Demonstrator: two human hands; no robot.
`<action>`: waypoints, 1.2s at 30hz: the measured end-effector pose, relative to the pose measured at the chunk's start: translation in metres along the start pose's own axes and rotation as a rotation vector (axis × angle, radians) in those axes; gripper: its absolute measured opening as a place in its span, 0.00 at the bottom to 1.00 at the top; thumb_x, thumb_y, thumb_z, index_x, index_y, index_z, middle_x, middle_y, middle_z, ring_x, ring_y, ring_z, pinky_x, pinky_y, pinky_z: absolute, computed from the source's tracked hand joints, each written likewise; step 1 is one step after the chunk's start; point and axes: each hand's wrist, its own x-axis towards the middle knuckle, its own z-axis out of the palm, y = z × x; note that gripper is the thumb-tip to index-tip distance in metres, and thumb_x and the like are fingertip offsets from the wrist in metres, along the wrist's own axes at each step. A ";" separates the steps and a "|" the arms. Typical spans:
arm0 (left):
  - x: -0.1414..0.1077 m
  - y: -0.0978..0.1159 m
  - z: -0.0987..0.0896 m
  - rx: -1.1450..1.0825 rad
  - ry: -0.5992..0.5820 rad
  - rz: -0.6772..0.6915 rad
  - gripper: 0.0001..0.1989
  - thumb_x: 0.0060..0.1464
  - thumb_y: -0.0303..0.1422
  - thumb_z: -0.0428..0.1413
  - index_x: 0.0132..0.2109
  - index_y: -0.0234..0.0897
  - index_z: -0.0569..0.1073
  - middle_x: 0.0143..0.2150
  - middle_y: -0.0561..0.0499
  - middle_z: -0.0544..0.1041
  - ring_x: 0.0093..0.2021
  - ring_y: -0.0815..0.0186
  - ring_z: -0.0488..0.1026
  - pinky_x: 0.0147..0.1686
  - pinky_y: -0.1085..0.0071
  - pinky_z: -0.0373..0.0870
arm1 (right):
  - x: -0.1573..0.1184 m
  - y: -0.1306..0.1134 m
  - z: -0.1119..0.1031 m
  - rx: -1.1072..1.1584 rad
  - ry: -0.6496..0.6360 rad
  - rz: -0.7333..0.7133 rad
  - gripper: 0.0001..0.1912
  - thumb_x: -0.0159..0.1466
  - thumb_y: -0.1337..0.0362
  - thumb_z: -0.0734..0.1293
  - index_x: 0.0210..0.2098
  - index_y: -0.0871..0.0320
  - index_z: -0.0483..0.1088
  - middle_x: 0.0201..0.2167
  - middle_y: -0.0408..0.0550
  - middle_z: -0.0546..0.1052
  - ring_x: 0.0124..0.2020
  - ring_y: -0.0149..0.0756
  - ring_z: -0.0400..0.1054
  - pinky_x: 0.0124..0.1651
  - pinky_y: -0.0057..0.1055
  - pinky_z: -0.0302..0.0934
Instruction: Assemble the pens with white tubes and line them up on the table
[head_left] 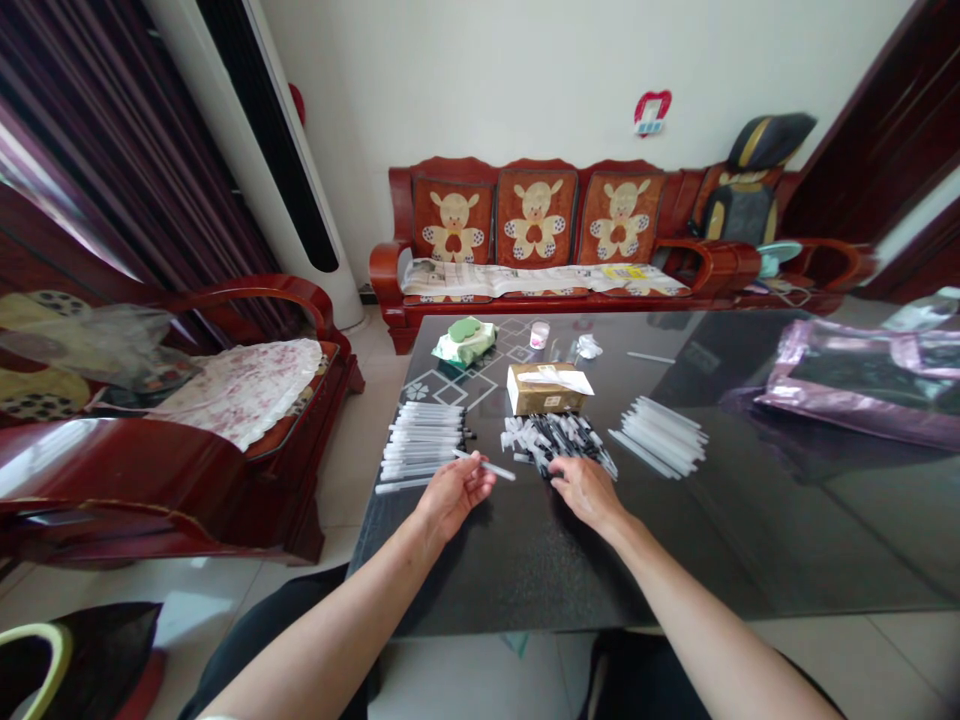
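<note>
As the left hand pinches a pale tube over the dark desk, the right hand, apart from it, touches the near edge of a pile of small pieces; whether it grips one I cannot tell. White pens lie to the left, white tubes to the right. Beyond are a box and a wooden sofa.

Home living room, carved wooden sofa, teddy-bear cushions, purple curtains, glossy dark table
</note>
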 end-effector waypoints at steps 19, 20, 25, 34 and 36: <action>-0.002 -0.002 0.001 0.018 -0.004 0.010 0.06 0.57 0.26 0.53 0.34 0.27 0.72 0.22 0.49 0.73 0.24 0.71 0.74 0.25 0.78 0.73 | 0.004 -0.011 0.001 0.768 -0.064 0.146 0.08 0.59 0.61 0.60 0.29 0.59 0.66 0.19 0.44 0.73 0.19 0.33 0.69 0.20 0.25 0.58; -0.002 -0.002 0.001 0.010 -0.003 0.014 0.05 0.57 0.26 0.53 0.34 0.27 0.72 0.22 0.49 0.73 0.24 0.70 0.74 0.25 0.78 0.73 | 0.003 -0.012 0.000 0.935 -0.106 0.182 0.08 0.58 0.60 0.61 0.30 0.60 0.66 0.19 0.44 0.73 0.17 0.33 0.69 0.18 0.25 0.58; -0.001 -0.002 0.002 -0.018 0.024 0.038 0.05 0.57 0.24 0.52 0.34 0.27 0.72 0.22 0.49 0.73 0.25 0.69 0.75 0.28 0.76 0.75 | -0.007 -0.026 -0.008 1.419 -0.233 0.180 0.12 0.52 0.62 0.67 0.34 0.62 0.67 0.23 0.46 0.76 0.21 0.35 0.72 0.23 0.30 0.66; -0.003 -0.004 0.003 -0.028 0.022 0.032 0.05 0.56 0.23 0.52 0.34 0.26 0.72 0.24 0.47 0.74 0.27 0.68 0.76 0.31 0.74 0.76 | -0.015 -0.048 -0.010 1.554 -0.224 0.144 0.09 0.53 0.66 0.67 0.34 0.63 0.67 0.26 0.48 0.77 0.25 0.37 0.74 0.29 0.36 0.69; -0.003 -0.004 0.004 -0.027 0.015 0.027 0.05 0.56 0.23 0.52 0.35 0.26 0.72 0.23 0.47 0.74 0.27 0.68 0.76 0.30 0.74 0.76 | -0.014 -0.049 -0.009 1.548 -0.211 0.158 0.09 0.53 0.67 0.67 0.33 0.63 0.67 0.25 0.48 0.77 0.24 0.37 0.73 0.28 0.36 0.69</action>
